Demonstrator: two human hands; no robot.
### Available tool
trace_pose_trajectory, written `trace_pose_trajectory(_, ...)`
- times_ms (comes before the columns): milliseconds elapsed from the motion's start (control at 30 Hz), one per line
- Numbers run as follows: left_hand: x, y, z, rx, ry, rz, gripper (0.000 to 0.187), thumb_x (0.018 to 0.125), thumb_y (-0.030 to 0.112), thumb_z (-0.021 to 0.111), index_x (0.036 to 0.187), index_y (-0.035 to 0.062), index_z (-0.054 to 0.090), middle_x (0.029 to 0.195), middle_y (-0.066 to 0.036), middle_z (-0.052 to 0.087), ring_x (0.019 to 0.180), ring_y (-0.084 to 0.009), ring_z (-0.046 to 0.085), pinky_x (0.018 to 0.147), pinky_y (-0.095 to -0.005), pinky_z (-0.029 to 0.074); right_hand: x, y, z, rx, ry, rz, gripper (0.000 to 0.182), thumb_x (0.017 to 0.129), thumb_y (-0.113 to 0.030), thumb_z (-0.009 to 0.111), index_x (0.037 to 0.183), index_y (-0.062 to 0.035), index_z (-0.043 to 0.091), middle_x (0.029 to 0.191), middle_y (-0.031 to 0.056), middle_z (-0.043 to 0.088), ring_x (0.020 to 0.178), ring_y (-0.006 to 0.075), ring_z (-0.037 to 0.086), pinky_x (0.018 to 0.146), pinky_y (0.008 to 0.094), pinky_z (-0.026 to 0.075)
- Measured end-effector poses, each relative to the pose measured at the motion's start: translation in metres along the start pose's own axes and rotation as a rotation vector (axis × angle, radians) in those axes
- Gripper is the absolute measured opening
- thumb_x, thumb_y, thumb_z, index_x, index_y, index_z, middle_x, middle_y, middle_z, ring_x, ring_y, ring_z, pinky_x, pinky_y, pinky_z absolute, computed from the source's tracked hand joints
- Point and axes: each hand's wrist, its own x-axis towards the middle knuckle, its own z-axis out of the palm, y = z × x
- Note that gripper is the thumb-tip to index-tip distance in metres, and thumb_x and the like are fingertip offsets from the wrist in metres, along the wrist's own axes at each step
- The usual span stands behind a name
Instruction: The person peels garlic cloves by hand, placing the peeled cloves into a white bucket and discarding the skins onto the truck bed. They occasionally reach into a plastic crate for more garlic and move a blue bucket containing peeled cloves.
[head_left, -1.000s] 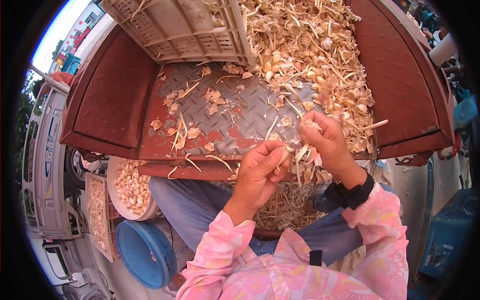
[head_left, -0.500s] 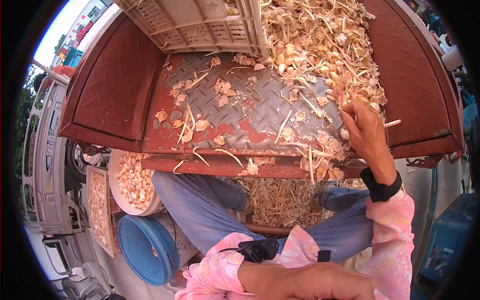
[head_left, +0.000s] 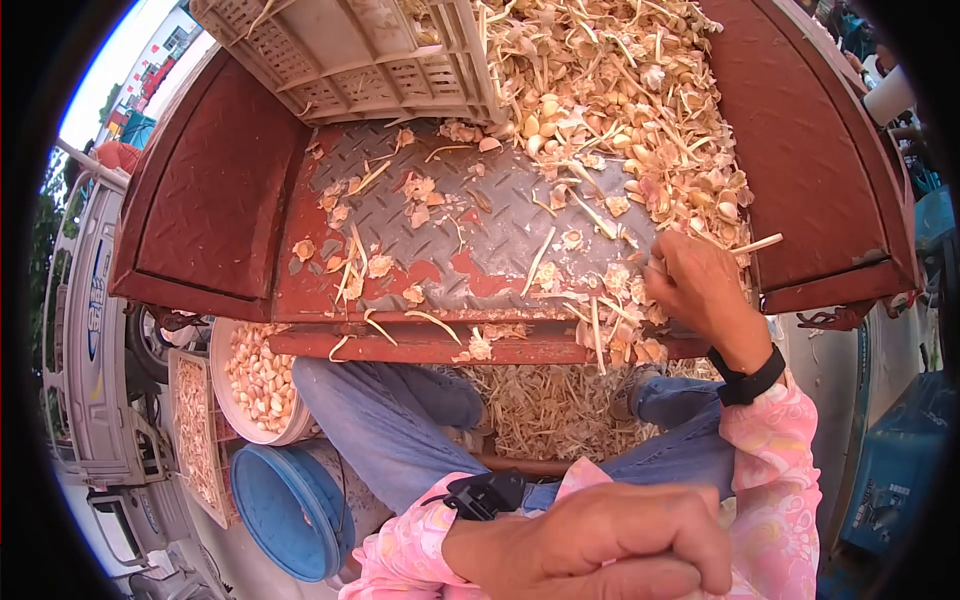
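Observation:
My right hand (head_left: pixel 702 290) is closed at the near right end of the red metal truck bed, fingertips curled down beside the garlic pile (head_left: pixel 610 90). Whatever its fingers pinch is hidden beneath them. Close to the camera, my left hand (head_left: pixel 610 545) is held over my lap with its fingers curled in; its grip cannot be made out. Loose cloves, papery skins and dry stalks make up the pile. Scattered skins (head_left: pixel 420 200) and stalk pieces lie on the bed's worn tread plate (head_left: pixel 480 240).
A pale plastic crate (head_left: pixel 370 60) stands tilted at the back left. Beside my left leg are a white bucket of cloves (head_left: pixel 262 380), a blue bucket (head_left: pixel 285 515) and a crate of garlic scraps (head_left: pixel 195 425). Stalk litter (head_left: pixel 545 405) covers the ground between my feet.
The right hand has drawn slightly toward me, and its fingers now cover a pale round piece that showed beside them. The left hand has risen into view. The whole view has shifted slightly.

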Motion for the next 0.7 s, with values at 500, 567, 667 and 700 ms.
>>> trace_pose_trajectory(500, 0.008, -0.068, -0.115, -0.244, 0.8, -0.13, 0.028, 0.087, 0.008, 0.061, 0.114, 0.002, 0.052, 0.09, -0.003, 0.062, 0.074, -0.0079, 0.059, 0.057, -0.0161, 0.048, 0.009, -0.033, 0.01, 0.916, 0.086, -0.123, 0.021, 0.083, -0.002, 0.062, 0.103, -0.0012, 0.058, 0.083, 0.0056, 0.058, 0.077, 0.0134, 0.056, 0.066, 0.0255, 0.045)
trace_pose_trajectory(567, 0.01, -0.062, -0.115, -0.228, 0.828, -0.122, 0.029, 0.084, 0.007, 0.065, 0.11, 0.0025, 0.051, 0.087, -0.003, 0.062, 0.072, -0.0071, 0.059, 0.057, -0.0148, 0.049, 0.012, -0.03, 0.012, 0.868, 0.111, -0.199, 0.021, 0.082, -0.002, 0.063, 0.102, -0.0017, 0.059, 0.085, 0.0074, 0.059, 0.077, 0.0169, 0.058, 0.066, 0.0275, 0.045)
trace_pose_trajectory(667, 0.006, -0.063, -0.124, -0.277, 0.808, -0.123, 0.033, 0.084, 0.006, 0.065, 0.113, 0.0016, 0.05, 0.088, -0.004, 0.063, 0.073, -0.0078, 0.061, 0.06, -0.0151, 0.05, 0.013, -0.03, 0.015, 0.805, 0.119, -0.243, 0.02, 0.081, -0.004, 0.064, 0.1, -0.0022, 0.059, 0.085, 0.0092, 0.059, 0.077, 0.0214, 0.059, 0.066, 0.0299, 0.046)
trace_pose_trajectory(700, 0.006, -0.062, -0.122, -0.215, 0.829, -0.108, 0.032, 0.084, 0.006, 0.065, 0.113, 0.0011, 0.051, 0.089, -0.004, 0.063, 0.074, -0.0079, 0.061, 0.061, -0.0155, 0.05, 0.012, -0.032, 0.015, 0.804, 0.115, -0.207, 0.018, 0.081, -0.005, 0.065, 0.098, -0.0022, 0.059, 0.084, 0.0097, 0.059, 0.076, 0.0224, 0.059, 0.066, 0.0304, 0.046)
